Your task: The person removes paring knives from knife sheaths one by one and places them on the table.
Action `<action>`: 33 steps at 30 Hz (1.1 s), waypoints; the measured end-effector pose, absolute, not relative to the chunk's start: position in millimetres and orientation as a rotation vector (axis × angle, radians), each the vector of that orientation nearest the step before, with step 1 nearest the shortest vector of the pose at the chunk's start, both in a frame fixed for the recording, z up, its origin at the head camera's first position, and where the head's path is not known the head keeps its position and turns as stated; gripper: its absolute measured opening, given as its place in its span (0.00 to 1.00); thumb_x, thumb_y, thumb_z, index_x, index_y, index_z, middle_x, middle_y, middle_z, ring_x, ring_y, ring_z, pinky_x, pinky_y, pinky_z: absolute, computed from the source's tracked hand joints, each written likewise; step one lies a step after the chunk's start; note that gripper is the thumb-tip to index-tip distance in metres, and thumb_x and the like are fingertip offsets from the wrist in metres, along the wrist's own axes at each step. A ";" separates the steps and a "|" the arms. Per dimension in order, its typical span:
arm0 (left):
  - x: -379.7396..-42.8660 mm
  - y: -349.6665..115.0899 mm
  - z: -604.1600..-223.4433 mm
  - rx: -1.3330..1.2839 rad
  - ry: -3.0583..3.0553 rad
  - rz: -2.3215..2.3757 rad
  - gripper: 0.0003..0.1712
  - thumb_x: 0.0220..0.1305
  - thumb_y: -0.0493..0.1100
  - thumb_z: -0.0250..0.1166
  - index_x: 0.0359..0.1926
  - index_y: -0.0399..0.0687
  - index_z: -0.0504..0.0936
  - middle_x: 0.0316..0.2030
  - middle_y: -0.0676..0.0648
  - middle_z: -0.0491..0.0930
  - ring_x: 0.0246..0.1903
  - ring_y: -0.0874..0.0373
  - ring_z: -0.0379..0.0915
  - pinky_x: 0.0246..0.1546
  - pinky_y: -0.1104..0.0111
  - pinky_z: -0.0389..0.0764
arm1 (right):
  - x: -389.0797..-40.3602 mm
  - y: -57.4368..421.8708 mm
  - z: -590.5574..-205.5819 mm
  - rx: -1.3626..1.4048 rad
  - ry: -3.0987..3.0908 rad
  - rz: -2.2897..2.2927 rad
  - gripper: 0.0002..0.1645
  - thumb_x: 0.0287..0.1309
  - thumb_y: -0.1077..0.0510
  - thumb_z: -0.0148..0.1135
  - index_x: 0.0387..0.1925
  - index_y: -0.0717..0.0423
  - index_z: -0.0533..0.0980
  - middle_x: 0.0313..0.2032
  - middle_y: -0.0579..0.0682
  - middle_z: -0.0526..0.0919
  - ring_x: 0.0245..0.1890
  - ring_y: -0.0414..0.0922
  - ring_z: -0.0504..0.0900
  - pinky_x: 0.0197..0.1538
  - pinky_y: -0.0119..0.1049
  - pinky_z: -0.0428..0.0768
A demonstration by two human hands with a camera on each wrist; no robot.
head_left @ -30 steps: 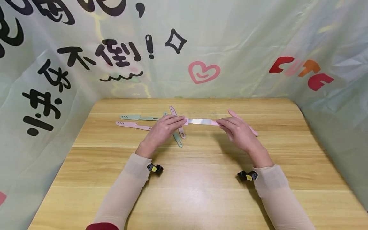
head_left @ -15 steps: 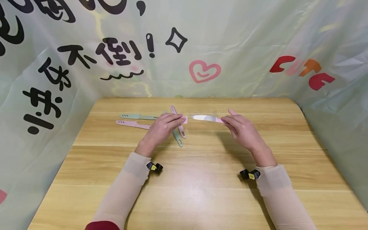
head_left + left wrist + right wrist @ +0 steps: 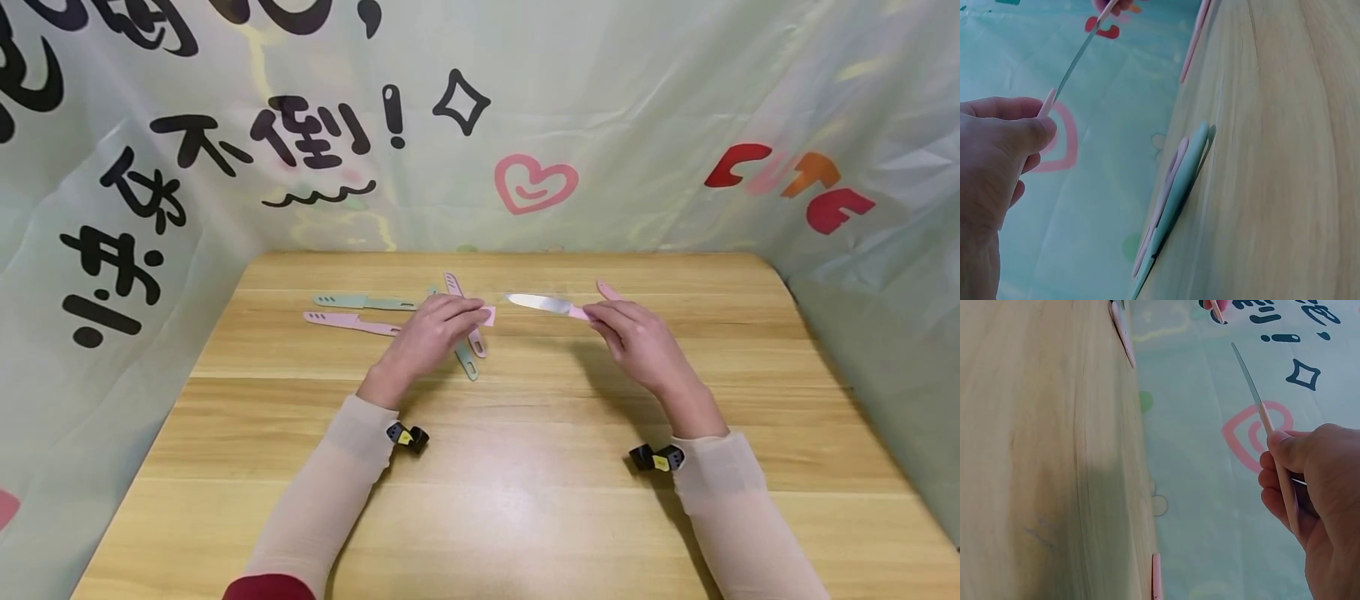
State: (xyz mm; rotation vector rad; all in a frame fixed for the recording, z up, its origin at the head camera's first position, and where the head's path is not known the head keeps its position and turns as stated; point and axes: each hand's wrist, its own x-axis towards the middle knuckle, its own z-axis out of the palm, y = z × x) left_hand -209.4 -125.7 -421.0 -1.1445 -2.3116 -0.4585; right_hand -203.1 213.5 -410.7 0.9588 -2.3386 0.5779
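My left hand [image 3: 429,332] pinches a pink blade sheath [image 3: 490,316] above the table, thumb and fingers on it in the left wrist view. My right hand [image 3: 636,340] grips the pink handle [image 3: 1282,464] of a small knife [image 3: 538,303]. Its bare silver blade points left toward the sheath, and a short gap parts the tip from the sheath's mouth. Beneath and behind the left hand, a pink sheathed knife [image 3: 477,340] and a green one [image 3: 466,360] lie crossed, partly hidden. Another pink piece [image 3: 608,291] on the table is mostly covered by the right hand.
Left of the hands lie a green sheathed knife [image 3: 341,301] and a pink one [image 3: 333,319], side by side on the wooden table [image 3: 480,500]. A printed cloth [image 3: 637,108] hangs round the table's back and sides.
The knife has moved right in my right hand, its blade tip leaving the mouth of the sheath. My left hand keeps the sheath in nearly the same spot.
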 end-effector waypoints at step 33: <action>-208.7 -33.5 -420.1 -1.566 -2.395 -0.277 0.16 0.68 0.44 0.63 0.56 0.57 0.83 0.54 0.58 0.81 0.60 0.54 0.68 0.65 0.62 0.65 | -172.1 225.4 -412.3 0.651 -2.516 0.494 0.13 0.55 0.67 0.69 0.44 0.66 0.82 0.34 0.60 0.84 0.30 0.57 0.83 0.30 0.54 0.82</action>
